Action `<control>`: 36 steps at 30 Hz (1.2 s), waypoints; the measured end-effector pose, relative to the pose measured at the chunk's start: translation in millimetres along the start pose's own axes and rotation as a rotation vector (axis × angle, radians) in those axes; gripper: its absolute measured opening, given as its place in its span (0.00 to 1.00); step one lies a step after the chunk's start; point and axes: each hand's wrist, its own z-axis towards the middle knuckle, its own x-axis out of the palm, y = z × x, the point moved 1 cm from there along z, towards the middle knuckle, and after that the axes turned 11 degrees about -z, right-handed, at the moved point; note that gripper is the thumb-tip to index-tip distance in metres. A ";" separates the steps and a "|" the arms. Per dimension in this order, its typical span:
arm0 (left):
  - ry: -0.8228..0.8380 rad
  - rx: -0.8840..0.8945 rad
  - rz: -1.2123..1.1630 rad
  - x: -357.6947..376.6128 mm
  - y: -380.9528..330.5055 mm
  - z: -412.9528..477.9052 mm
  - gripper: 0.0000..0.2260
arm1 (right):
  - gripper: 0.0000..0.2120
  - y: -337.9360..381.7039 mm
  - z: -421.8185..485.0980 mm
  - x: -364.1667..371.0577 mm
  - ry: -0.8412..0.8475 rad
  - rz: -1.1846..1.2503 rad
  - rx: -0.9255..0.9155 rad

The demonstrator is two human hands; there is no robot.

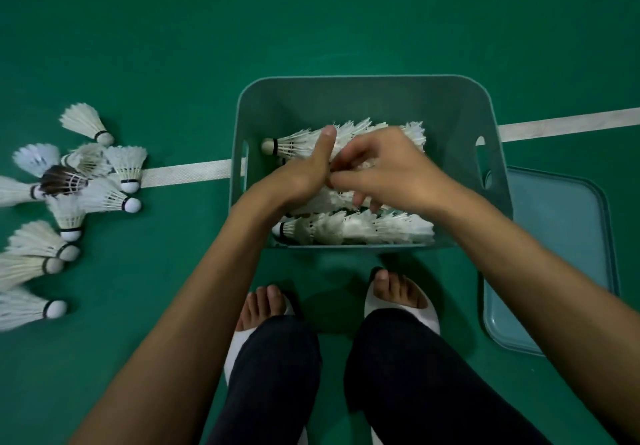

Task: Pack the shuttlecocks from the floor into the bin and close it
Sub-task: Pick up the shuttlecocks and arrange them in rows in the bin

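White feather and cork at far left: loose shuttlecocks scattered on the matte green floor, skirts fanned, rounded tips banded black, one darker among the heap. Under them, a white line with a woven look, reaching the bin's left wall and showing again past its right one.

On to the centre: smooth teal plastic bin, rounded corners, slot handles cut in both end walls, standing uncovered. Inside, nested rows of shuttlecocks lying sideways: top row with its cork pointing left, near row frilly along the front wall.

Left hand down in the bin, thumb stuck up over the top row, fingers curled round the middle row. Touching it, right hand, fingers bent downward, pinching feathers of that same middle row.

Below the bin, bare toes in white slides, dark trousers.

Far right, flat on the floor just beside the bin: pale blue lid, smooth, a rounded rectangle with a raised rim.
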 end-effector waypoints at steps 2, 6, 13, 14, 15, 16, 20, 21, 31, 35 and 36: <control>-0.018 -0.013 -0.014 -1.5 -6.4 -8.4 0.43 | 0.06 10.4 5.7 15.0 0.122 -0.203 -0.085; -0.144 0.001 0.067 -5.8 -2.1 -15.2 0.41 | 0.09 4.5 31.7 32.5 0.049 -0.117 0.061; -0.155 -0.009 0.496 -0.8 13.7 -17.0 0.24 | 0.05 2.5 67.3 49.6 0.226 0.334 0.416; -0.118 -0.033 0.496 0.8 17.4 -9.7 0.26 | 0.06 3.9 70.5 52.7 0.234 0.327 0.422; -0.114 -0.038 0.490 1.2 20.0 -3.6 0.25 | 0.07 6.2 73.5 55.8 0.237 0.321 0.431; -0.129 -0.032 0.476 0.5 21.8 1.7 0.24 | 0.08 7.8 76.7 59.0 0.243 0.321 0.436; -0.230 0.000 0.438 -6.8 22.3 13.4 0.17 | 0.10 10.9 82.4 64.7 0.254 0.370 0.455; -0.254 0.008 0.439 -7.9 21.6 13.8 0.15 | 0.09 10.8 82.5 64.2 0.241 0.386 0.461; -0.441 0.078 0.570 -7.3 15.1 23.3 0.12 | 0.12 5.6 56.6 13.6 0.174 0.066 0.370; -0.483 0.108 0.571 -9.5 11.9 18.6 0.12 | 0.14 -1.0 36.5 -19.9 0.112 0.055 0.359; -0.493 0.112 0.571 -10.0 12.1 19.0 0.13 | 0.14 -3.6 34.5 -23.1 0.084 0.064 0.360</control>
